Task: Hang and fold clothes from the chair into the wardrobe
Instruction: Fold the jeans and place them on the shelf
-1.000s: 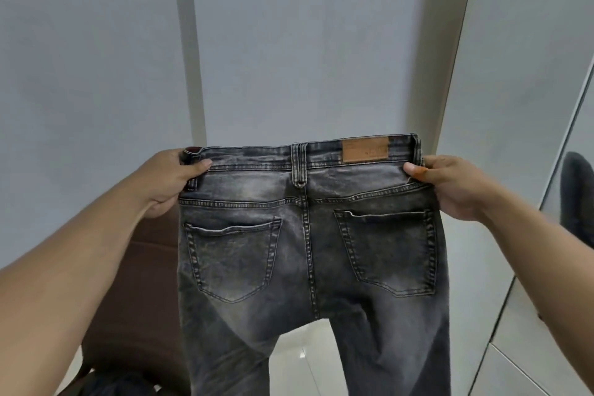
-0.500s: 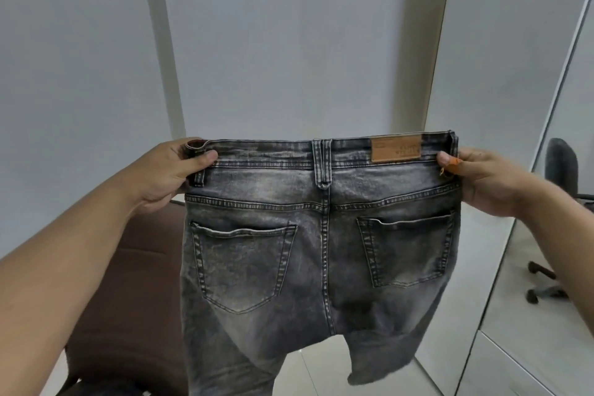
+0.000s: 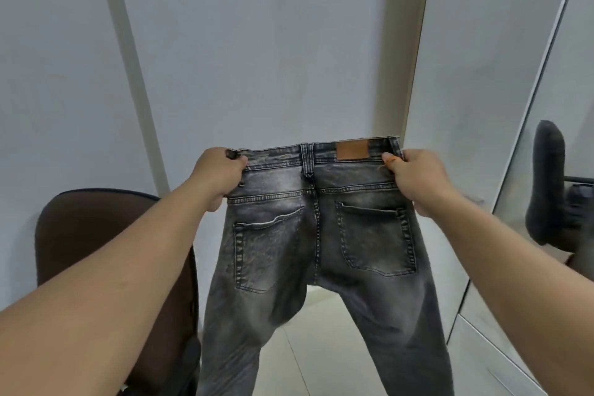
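Pale grey wall (image 3: 273,42) fills the bkgd, w/ a lighter vertical strip (image 3: 138,74) slanting down its left part. Mirror (image 3: 553,138) at far right, framed by a thin edge, reflects a dark office chair (image 3: 549,183). Light tiled floor (image 3: 302,347) shows at btm center, faint grout lines crossing it.

Even, soft indoor light; faint shadow on wall (image 3: 414,42). Wide-angle bowing at edges. Slight blur on jeans (image 3: 318,251) legs.
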